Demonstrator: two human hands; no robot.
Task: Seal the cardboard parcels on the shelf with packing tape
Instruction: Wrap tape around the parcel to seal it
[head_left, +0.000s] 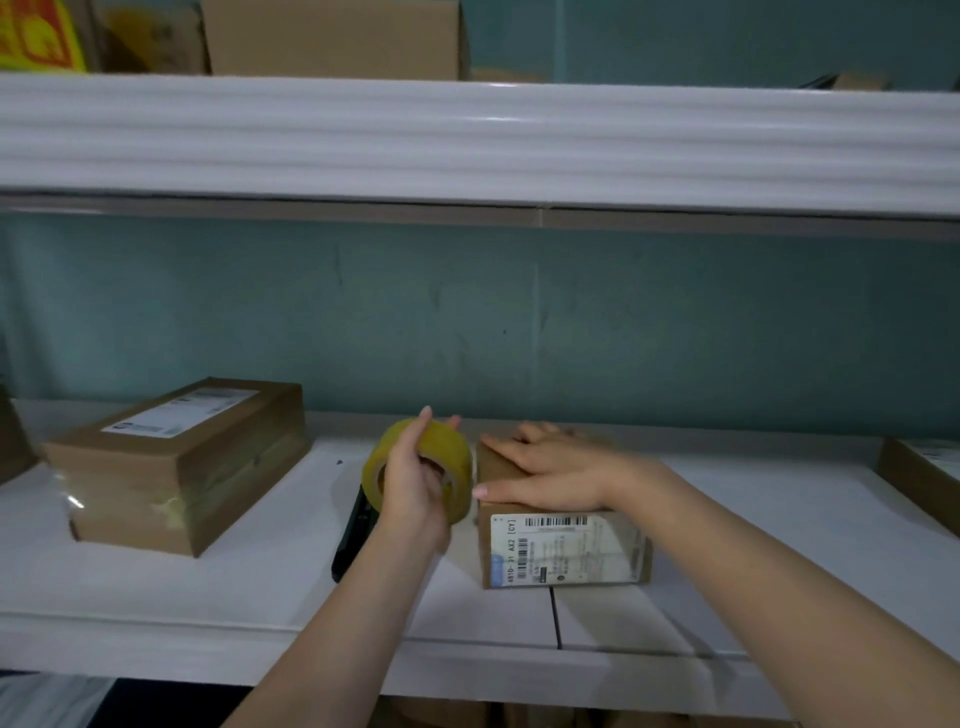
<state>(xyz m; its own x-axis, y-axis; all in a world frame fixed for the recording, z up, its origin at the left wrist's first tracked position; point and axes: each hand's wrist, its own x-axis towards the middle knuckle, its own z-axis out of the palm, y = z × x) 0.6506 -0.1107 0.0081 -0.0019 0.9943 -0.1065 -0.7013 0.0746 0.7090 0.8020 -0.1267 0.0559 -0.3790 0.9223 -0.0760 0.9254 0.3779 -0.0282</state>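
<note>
White shelf (156, 587) right in front of us. Our left hand (415, 483) curls round the yellowish packing tape roll (460, 462), held on edge just beside the small labelled parcel (566, 551). Our right hand (550, 467) lies flat on that parcel's top, fingers spread. Farther left sits a longer taped parcel (176, 462), teal wall (675, 322) behind. Cardboard boxes (332, 36) stand on the upper shelf (467, 145).
</note>
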